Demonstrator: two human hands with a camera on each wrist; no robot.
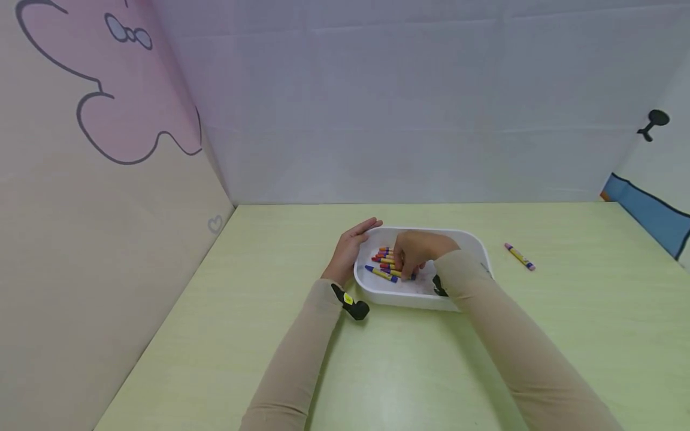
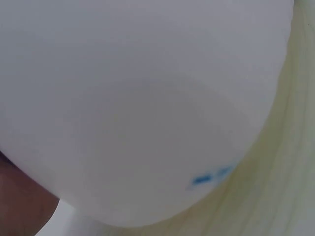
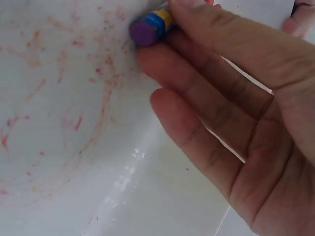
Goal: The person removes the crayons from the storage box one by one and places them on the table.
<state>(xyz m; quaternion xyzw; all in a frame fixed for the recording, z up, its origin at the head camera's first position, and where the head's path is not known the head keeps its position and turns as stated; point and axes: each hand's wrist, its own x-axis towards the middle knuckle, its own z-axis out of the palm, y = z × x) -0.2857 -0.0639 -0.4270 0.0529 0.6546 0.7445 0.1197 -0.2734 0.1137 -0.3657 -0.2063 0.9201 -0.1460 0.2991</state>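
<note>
A white tray (image 1: 415, 302) holds several crayons, with red and orange ones (image 1: 384, 257) lying side by side and a blue crayon (image 1: 381, 273) nearest the front. My right hand (image 1: 415, 248) reaches down into the tray. In the right wrist view, its thumb and fingers pinch a purple crayon (image 3: 147, 30) with a yellow and blue wrapper, close to the tray floor; its other fingers are spread. My left hand (image 1: 345, 254) lies along the tray's left side with straight fingers touching the wall. The left wrist view is mostly filled by the tray's white outside.
One pink-ended crayon (image 1: 520, 256) lies on the pale green table (image 1: 582, 323), right of the tray. Crayon marks streak the tray floor. A white wall (image 1: 366, 120) stands behind the table, and a side wall (image 1: 108, 251) rises at the left.
</note>
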